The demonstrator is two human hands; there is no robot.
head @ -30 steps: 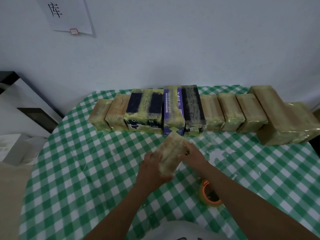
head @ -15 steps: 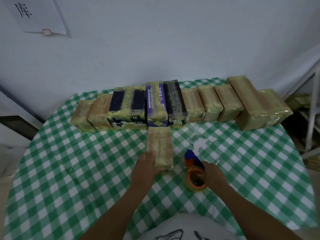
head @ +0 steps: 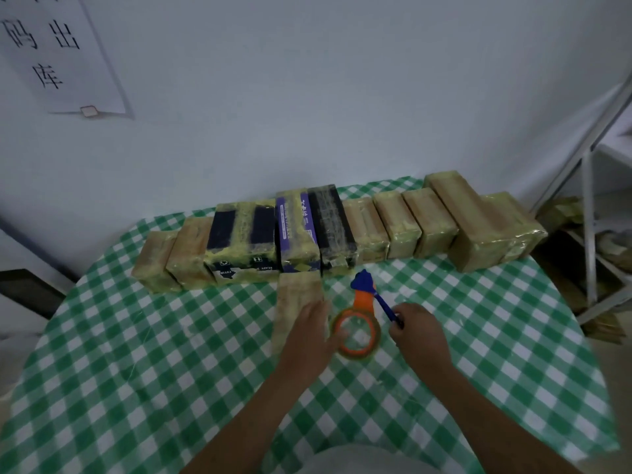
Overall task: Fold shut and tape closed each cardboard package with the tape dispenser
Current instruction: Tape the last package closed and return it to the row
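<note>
left hand (head: 309, 331) lies flat on the near right part of the cardboard package (head: 294, 295), fingers straight-ish and pressing down, gripping nothing. thumb side sits just beside the tape roll (head: 355, 354); some motion blur there, so i can't say whether it touches. my read: it's pinning the package so it won't slide when tape goes on.

right hand (head: 419, 335) is curled round the blue handle (head: 384, 306) of the tape dispenser (head: 363, 299), knuckles up. looks like a working grip, ready to lift and run the tool.

package: centre of frame, on the green checked tablecloth (head: 171, 336). long axis runs bottom to top of frame. far end butts up to, or sits just beside, the purple box (head: 295, 230) in the row of taped packages (head: 396, 227) across mid-frame. top face is up. it looks shut, but i can't tell how much tape it already carries.

dispenser: just right of the package and roughly parallel to it, leaning slightly left. blue cutter head (head: 363, 280) points to the top of frame, towards the row. the roll is at the near end and seems to rest on the cloth. handle angles down-right into the right hand.

judgement: package is staged and the tool is in hand, so a strip along the long axis is likely next.
</note>
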